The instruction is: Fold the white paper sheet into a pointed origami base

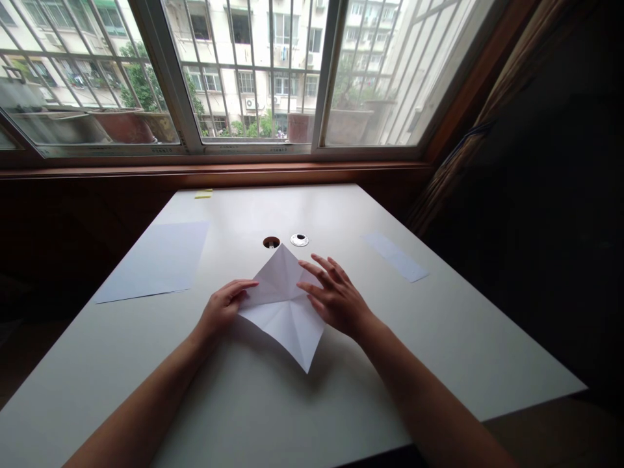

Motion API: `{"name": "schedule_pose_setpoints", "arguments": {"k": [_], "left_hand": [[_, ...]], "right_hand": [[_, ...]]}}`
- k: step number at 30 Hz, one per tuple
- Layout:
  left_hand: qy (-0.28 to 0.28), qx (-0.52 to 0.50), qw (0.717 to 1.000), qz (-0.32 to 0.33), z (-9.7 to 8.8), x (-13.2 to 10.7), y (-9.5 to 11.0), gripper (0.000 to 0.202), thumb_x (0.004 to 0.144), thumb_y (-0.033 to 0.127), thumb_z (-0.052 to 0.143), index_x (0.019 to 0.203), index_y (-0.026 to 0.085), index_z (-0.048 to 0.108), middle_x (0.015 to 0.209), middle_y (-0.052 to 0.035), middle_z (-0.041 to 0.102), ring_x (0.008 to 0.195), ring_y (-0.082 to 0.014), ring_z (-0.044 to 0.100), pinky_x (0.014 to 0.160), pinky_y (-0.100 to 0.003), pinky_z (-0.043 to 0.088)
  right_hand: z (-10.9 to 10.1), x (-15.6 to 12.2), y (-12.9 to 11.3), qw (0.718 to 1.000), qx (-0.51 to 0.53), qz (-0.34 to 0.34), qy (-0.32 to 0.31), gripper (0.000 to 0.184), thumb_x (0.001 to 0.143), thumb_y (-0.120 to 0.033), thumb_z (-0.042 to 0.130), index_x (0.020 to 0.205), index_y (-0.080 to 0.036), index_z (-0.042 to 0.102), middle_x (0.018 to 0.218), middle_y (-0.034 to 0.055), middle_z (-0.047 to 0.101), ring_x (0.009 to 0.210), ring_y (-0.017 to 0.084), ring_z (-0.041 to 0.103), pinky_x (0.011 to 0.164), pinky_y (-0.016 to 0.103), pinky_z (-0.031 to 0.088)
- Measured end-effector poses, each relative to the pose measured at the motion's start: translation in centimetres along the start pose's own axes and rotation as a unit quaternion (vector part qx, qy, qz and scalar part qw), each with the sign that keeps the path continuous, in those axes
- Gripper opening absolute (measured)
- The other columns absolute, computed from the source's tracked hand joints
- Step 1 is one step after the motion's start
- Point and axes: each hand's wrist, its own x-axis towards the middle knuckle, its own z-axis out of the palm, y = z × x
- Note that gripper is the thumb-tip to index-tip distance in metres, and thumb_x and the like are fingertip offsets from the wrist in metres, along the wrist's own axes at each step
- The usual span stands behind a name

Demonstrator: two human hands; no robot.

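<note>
A creased square sheet of white paper [283, 315] is held over the middle of the white table, turned so its corners point away from and toward me. Fold lines cross near its centre, and its near edge bows up off the tabletop. My left hand [225, 304] pinches the paper's left corner, thumb on top and the other fingers hidden underneath. Over the right part of the paper lies my right hand [336, 296], its fingers stretched out and spread, the fingertips at the paper's surface.
White sheets of paper [156, 260] lie at the table's left. A narrow paper strip [397, 257] lies at the right. Beyond the creased paper are a round cable hole [271, 242] and a metal ring [299, 240]. A yellow slip [203, 194] sits at the far left edge, below the barred window.
</note>
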Motion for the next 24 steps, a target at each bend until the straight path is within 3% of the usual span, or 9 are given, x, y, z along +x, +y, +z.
{"name": "schedule_pose_setpoints", "arguments": {"k": [7, 14, 24], "left_hand": [[0.014, 0.068, 0.997, 0.047, 0.0, 0.2, 0.0, 0.036, 0.092, 0.024, 0.045, 0.117, 0.028, 0.070, 0.124, -0.0089, 0.060, 0.113, -0.0248, 0.059, 0.095, -0.040, 0.051], [0.025, 0.227, 0.971, 0.074, 0.1, -0.2, 0.2, 0.033, 0.092, 0.043, 0.057, 0.121, 0.031, 0.066, 0.135, -0.0088, 0.050, 0.112, -0.0284, 0.055, 0.098, -0.051, 0.048], [-0.038, 0.336, 0.937, 0.090, 0.3, -0.6, 0.0, 0.050, 0.090, 0.054, 0.056, 0.135, 0.034, 0.054, 0.144, -0.0066, 0.046, 0.125, -0.0327, 0.043, 0.102, -0.054, 0.044]], "right_hand": [[1.5, -0.8, 1.4, 0.993, 0.057, 0.041, -0.092, 0.058, 0.087, -0.034, 0.066, 0.141, -0.032, 0.047, 0.154, 0.0080, 0.036, 0.138, 0.034, 0.037, 0.104, 0.060, 0.044], [1.9, -1.2, 1.8, 0.979, 0.078, 0.105, -0.155, 0.062, 0.087, -0.052, 0.062, 0.144, -0.038, 0.042, 0.158, 0.0032, 0.029, 0.137, 0.032, 0.037, 0.108, 0.054, 0.040], [1.9, -0.9, 2.0, 0.971, 0.066, 0.143, -0.180, 0.060, 0.088, -0.060, 0.055, 0.142, -0.038, 0.045, 0.155, 0.0022, 0.033, 0.131, 0.032, 0.039, 0.108, 0.053, 0.038]]}}
